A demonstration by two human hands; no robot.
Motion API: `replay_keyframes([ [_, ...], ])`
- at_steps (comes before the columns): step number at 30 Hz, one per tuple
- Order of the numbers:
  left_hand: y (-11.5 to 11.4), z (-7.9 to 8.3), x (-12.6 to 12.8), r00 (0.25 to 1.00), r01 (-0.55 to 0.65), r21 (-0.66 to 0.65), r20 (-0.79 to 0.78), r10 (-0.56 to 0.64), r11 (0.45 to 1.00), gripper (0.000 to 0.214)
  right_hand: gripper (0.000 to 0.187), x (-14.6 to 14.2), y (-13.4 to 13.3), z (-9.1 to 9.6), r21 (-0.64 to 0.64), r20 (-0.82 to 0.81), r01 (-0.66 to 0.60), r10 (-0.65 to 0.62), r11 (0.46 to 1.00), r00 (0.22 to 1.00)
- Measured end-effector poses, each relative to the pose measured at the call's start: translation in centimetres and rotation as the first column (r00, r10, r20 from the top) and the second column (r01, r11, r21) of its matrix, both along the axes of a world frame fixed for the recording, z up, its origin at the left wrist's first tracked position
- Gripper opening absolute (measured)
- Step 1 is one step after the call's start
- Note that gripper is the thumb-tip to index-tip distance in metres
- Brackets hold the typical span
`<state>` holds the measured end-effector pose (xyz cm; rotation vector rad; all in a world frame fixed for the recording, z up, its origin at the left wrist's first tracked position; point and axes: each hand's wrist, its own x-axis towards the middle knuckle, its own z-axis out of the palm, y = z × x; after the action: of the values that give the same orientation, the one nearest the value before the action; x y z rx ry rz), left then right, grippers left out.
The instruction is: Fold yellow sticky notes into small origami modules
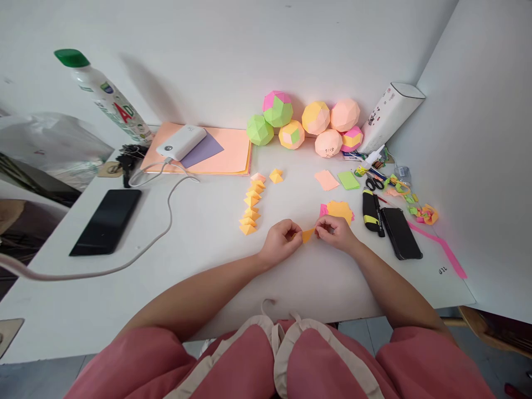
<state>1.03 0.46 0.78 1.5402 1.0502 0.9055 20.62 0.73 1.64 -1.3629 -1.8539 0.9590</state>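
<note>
A small piece of orange paper [308, 235] is stretched between my two hands, just above the white table. My left hand [282, 242] pinches its left end, fingers curled closed. At the other end, the thumb and fingertips of my right hand [336, 230] grip the paper. Right behind my right hand lies a pile of orange and pink paper pieces [338, 211], partly covered by it. To the left of my hands runs a row of several folded orange paper units [251, 213], topped by a peach one [258, 177]. One more folded unit [276, 176] sits apart.
Faceted paper balls [316, 117] are stacked against the wall. Peach [326, 180] and green paper stacks [348, 180] lie before them. Scissors [374, 183], a glue bottle [369, 161], a cutter [370, 210] and a black phone [400, 233] are at right. A cable [168, 221] crosses the left side.
</note>
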Motion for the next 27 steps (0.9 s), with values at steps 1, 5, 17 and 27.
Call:
replay_keyframes([
  [1,0.0,0.0,0.0,1.000,0.001,0.001,-0.005,-0.001,1.000,0.003,0.006,0.0,0.0,0.0,-0.002,0.005,-0.002,0.002,1.000,1.000],
  [5,0.1,0.0,0.0,1.000,0.010,0.018,-0.029,-0.010,1.000,0.003,0.006,0.0,0.1,0.1,-0.012,0.020,-0.014,0.014,1.000,1.000],
  [17,0.1,0.6,-0.1,0.998,0.024,-0.014,-0.049,-0.025,1.000,0.004,0.006,0.3,0.1,0.0,-0.042,-0.008,-0.059,0.058,0.997,0.998],
  [27,-1.8,2.0,-0.2,0.999,0.050,-0.159,0.003,-0.050,0.986,0.015,0.015,-1.1,-1.1,0.9,-0.022,-0.062,-0.262,0.260,0.965,0.964],
])
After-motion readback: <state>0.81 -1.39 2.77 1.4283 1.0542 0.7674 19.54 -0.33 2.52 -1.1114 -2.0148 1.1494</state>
